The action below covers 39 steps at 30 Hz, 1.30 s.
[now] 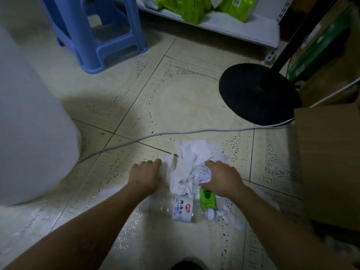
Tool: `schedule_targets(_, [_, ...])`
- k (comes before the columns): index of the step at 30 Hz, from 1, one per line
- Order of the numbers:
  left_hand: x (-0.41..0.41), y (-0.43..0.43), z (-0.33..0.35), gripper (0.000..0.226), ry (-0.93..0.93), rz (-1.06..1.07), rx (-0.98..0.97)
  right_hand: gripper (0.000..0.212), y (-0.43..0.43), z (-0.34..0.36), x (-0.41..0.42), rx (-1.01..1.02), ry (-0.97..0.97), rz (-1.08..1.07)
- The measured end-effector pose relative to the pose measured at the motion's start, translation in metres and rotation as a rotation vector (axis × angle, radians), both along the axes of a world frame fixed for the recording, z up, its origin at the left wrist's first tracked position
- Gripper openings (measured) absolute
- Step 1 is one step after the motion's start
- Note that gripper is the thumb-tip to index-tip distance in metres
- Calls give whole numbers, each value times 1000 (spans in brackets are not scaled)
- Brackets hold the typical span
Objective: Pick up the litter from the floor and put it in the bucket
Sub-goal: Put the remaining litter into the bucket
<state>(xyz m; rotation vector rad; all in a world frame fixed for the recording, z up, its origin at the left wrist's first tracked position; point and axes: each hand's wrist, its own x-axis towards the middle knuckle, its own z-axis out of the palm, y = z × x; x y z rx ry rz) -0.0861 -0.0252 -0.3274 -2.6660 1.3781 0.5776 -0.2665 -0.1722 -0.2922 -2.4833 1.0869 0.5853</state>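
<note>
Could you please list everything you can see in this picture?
crumpled paper: one pile, white, floor centre
clear bottle: one, white label, lying below the pile
green-labelled bottle: one, beside the clear one
cable: one, white, across tiles
fan base: one, black, right
stool: one, blue, top left
cardboard box: one, brown, right
green packs: several, on the white shelf
large white object: one, blurred, left
left hand: at pile's left edge
right hand: grips the pile

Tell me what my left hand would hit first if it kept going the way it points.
Probably the crumpled white paper: the left hand points forward and slightly right, its fingers at the pile's edge. The white cable lies beyond.
</note>
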Motion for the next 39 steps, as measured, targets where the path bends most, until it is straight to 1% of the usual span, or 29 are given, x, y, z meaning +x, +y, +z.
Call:
schedule_targets(1, [2,0,2,28,3,14,-39,66,1,-1,0,-14,-39,-9])
schedule_targets(2, [6,0,5,20,26,32,-86,57,1,-2,0,-18,-83,-29])
schedule_targets(6, [28,-5,29,21,138,104,-312,34,-2,10,2,79,-209,-169])
schedule_targets(8, [38,-6,44,27,181,118,-389,24,-7,19,5,126,-282,-224])
schedule_targets(11, [47,-7,66,28,311,149,-476,19,-13,37,12,145,-399,-267])
schedule_targets(14, [53,-12,93,17,414,164,-464,19,-18,63,28,133,-502,-282])
schedule_targets(15, [56,-14,105,19,434,167,-472,21,-21,74,34,124,-528,-275])
schedule_targets(17, [64,-18,131,30,403,145,-532,23,-26,99,48,105,-587,-250])
schedule_targets(18, [70,-20,145,30,372,126,-564,22,-28,113,55,92,-619,-230])
schedule_targets(20, [82,-24,175,15,305,83,-603,19,-30,144,72,61,-674,-175])
schedule_targets(21, [89,-25,190,12,268,66,-622,18,-30,160,81,47,-696,-142])
schedule_targets(24, [109,-27,242,31,207,43,-686,16,-30,209,112,-3,-754,-70])
schedule_targets(25, [115,-26,261,30,179,38,-712,17,-29,224,124,-21,-779,-58])
schedule_targets(28, [140,-17,315,8,11,-7,-780,16,-20,267,159,-74,-860,-14])
schedule_targets(29, [148,-11,331,7,-38,-20,-791,17,-13,280,171,-87,-886,3])
schedule_targets(31, [165,5,358,13,-99,-10,-773,17,2,302,195,-118,-937,38])
schedule_targets(33, [183,29,373,16,-158,52,-735,17,21,316,219,-138,-965,75])
schedule_targets(36, [218,76,378,7,-239,113,-677,17,54,324,255,-99,-972,138])
schedule_targets(38, [239,110,376,15,-231,135,-601,19,79,323,278,-70,-956,185])
schedule_targets(39, [249,127,376,20,-197,160,-578,21,91,322,289,-55,-941,217])
